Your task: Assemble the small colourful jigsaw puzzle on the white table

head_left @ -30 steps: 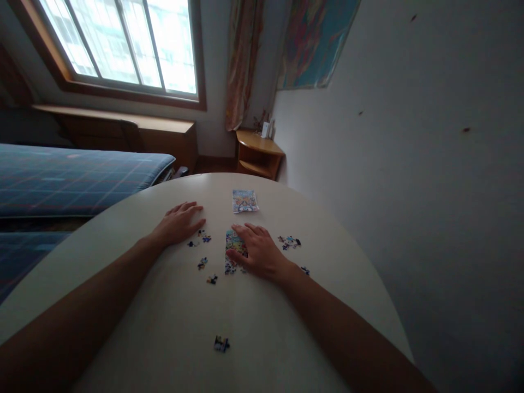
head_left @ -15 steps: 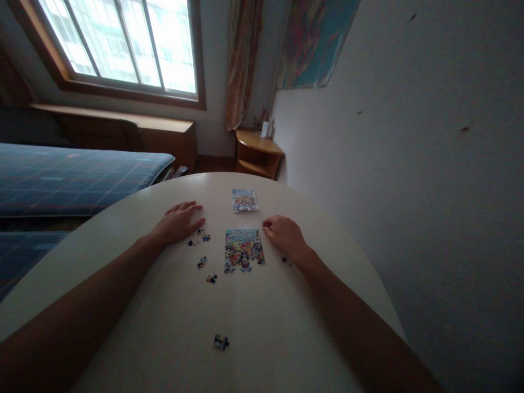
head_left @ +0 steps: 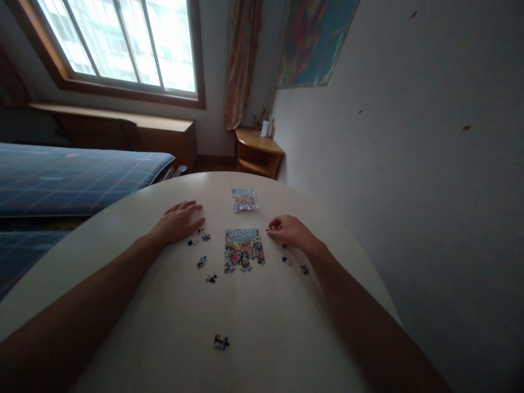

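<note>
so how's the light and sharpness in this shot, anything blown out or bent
Head view: the window is blown out white, while the table and both forearms sit in dim shade; wide-lens distortion bows the table edge and tilts the walls; the puzzle is fairly sharp, but the piece at the right hand is too small to make out.

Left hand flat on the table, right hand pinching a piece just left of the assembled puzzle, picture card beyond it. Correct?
Not quite. In the head view the right hand pinches a small piece just right of the assembled puzzle, not left of it. The rest holds: the left hand lies flat on the table, and the picture card lies beyond the puzzle.
</note>
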Demonstrator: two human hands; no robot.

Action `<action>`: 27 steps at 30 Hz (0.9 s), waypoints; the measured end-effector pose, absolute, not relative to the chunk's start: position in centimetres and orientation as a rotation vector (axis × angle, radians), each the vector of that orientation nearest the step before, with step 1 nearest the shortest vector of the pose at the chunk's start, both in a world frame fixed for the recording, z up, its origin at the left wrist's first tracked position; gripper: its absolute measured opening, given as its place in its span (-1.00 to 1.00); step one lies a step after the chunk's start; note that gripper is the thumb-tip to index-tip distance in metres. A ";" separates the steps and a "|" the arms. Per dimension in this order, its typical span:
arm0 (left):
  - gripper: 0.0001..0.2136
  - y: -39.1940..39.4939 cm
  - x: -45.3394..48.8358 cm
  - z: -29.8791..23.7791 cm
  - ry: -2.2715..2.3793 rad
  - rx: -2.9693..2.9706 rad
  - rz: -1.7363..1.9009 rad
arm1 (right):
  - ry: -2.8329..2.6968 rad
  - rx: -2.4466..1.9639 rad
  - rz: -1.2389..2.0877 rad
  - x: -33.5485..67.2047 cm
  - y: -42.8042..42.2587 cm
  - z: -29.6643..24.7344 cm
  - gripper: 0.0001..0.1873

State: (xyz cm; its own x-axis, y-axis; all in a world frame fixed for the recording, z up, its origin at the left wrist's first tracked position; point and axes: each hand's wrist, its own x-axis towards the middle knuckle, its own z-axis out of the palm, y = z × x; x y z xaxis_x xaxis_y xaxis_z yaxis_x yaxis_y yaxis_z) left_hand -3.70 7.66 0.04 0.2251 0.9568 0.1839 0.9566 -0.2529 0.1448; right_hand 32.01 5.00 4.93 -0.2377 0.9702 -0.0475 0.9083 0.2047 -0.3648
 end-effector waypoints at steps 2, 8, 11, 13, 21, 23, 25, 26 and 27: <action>-0.42 7.6 -3.7 0.1 1.919 2.455 0.371 | -2.268 -1.813 0.500 32.1 5.1 4.8 -0.73; -0.43 7.6 -3.6 0.1 1.932 2.450 0.375 | -2.274 -1.789 0.578 32.1 5.0 4.9 -0.81; -0.43 7.5 -3.5 0.2 1.934 2.451 0.374 | -2.258 -1.794 0.586 32.1 4.9 5.0 -0.78; -0.43 7.5 -3.5 0.3 1.934 2.448 0.365 | -2.254 -1.800 0.584 32.2 4.9 5.0 -0.76; -0.43 7.4 -3.5 0.3 1.932 2.439 0.343 | -2.285 -1.777 0.623 32.5 5.2 4.8 -0.73; -0.43 7.5 -3.5 0.3 1.938 2.443 0.348 | -2.290 -1.767 0.638 32.5 5.2 4.8 -0.75; -0.43 7.5 -3.5 0.3 1.941 2.446 0.346 | -2.296 -1.757 0.653 32.4 5.1 4.9 -0.76; -0.43 7.5 -3.5 0.2 1.938 2.449 0.347 | -2.299 -1.751 0.659 32.3 5.1 4.9 -0.76; -0.43 7.5 -3.6 0.2 1.933 2.453 0.349 | -2.301 -1.744 0.663 32.3 5.0 4.9 -0.76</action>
